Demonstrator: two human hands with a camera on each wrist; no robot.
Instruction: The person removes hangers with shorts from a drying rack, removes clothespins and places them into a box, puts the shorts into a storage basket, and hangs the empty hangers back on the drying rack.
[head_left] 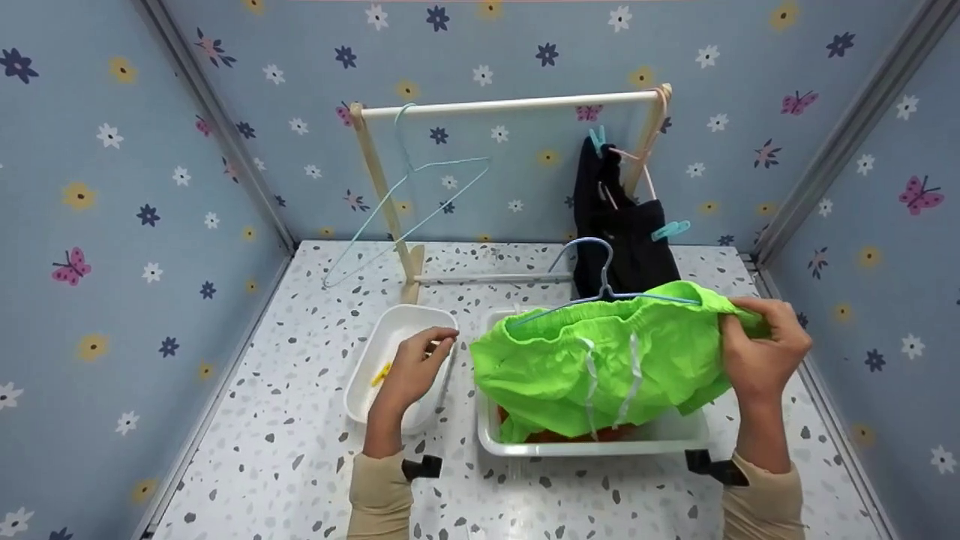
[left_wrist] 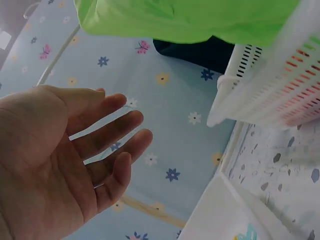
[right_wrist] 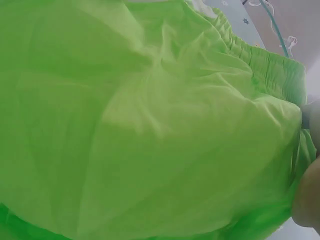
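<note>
Bright green shorts (head_left: 540, 375) with an elastic waistband and white drawstrings are spread over a white basket (head_left: 592, 450). A blue hanger (head_left: 604, 289) sits inside the waistband, its hook pointing up. My right hand (head_left: 769, 349) pinches the waistband at its right end; the shorts fill most of the right wrist view. My left hand (head_left: 416, 367) hovers over a small white tray (head_left: 360, 375), apart from the shorts, its fingers relaxed and holding nothing in the left wrist view. In that tray lies a yellow clothespin (head_left: 381, 373).
A wooden rack with a white rod (head_left: 510, 103) stands behind. From it hang a bare mint-green hanger (head_left: 409, 176) at left and a black garment (head_left: 626, 240) at right, clipped with blue clothespins (head_left: 671, 229). Patterned walls (head_left: 150, 210) enclose the table. Reddish cloth (head_left: 547, 435) shows in the basket.
</note>
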